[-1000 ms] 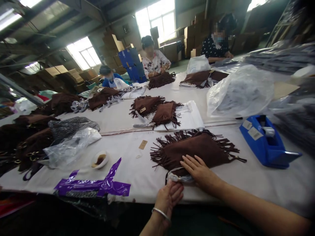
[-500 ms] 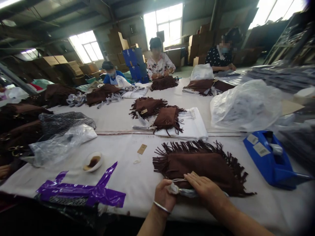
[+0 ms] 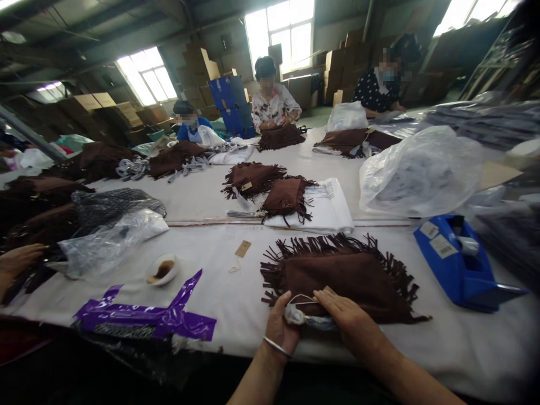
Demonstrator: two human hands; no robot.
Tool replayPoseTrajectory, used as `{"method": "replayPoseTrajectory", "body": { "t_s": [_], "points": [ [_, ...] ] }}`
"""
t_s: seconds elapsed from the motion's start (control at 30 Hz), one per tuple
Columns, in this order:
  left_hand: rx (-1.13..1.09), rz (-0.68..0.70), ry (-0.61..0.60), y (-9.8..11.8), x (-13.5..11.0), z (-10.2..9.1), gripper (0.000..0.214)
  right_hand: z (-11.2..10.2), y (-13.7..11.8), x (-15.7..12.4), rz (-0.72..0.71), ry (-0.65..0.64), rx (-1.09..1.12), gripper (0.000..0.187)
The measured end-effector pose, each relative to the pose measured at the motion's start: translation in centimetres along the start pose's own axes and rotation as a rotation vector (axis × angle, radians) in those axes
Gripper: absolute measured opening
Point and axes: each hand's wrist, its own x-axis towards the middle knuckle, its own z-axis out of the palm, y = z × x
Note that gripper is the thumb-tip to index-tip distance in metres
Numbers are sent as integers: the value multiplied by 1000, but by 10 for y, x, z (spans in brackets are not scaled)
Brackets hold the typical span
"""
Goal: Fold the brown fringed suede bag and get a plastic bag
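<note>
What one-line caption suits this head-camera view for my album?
Left hand and right hand grip a small clear plastic packet against a brown fringed suede bag on a white worktable.

Dim warehouse, bright windows [image 3: 282,31], stacked cardboard boxes [image 3: 200,64], long white table [image 3: 202,197]

Three seated people are seen across the table. Three windows are counted. One fringed bag [image 3: 346,275] is laid nearest, two [image 3: 270,188] behind it. One blue dispenser [image 3: 458,264] and one small dish [image 3: 160,270] are present.
</note>
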Motion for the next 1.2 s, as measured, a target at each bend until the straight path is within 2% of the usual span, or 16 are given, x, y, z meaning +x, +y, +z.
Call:
{"method": "replayPoseTrajectory", "body": {
  "t_s": [0.1,0.2,0.33,0.47,0.57,0.63,0.7,0.77,0.83,0.9,0.97,1.07,1.13,1.2],
  "points": [
    [10,-19,66,-3,2,-3,31,0,0,-1,-44,11,-28,58],
    [-31,-59,131,1,15,-3,38,0,0,-5,-59,17,-42,59],
    [-15,-76,81,14,33,0,48,1,0,-10,-76,13,-75,61],
    [-8,56,38,28,43,4,49,3,-1,-12,-122,-19,-144,57],
    [62,260,68,34,42,5,48,8,-4,-11,-147,-4,-181,54],
    [320,448,131,33,41,5,49,13,-7,-14,-181,8,-185,54],
    [807,586,114,27,40,4,50,14,-8,-19,-193,7,-161,58],
    [1321,613,9,18,42,3,54,10,-6,-24,-171,-46,-87,62],
    [1638,569,-76,8,45,4,62,1,2,-27,-138,-149,34,63],
    [1763,509,-93,2,49,8,64,-9,15,-25,-91,-236,140,66],
    [1810,436,-103,-1,51,14,59,-18,29,-21,-26,-254,185,63],
    [1888,378,-136,-6,51,26,56,-26,48,-15,81,-227,191,53],
    [1969,402,-177,-13,51,33,57,-31,57,-19,204,-184,207,52],
    [2040,457,-252,-24,51,38,58,-36,61,-30,368,-77,267,49]
  ]
}}
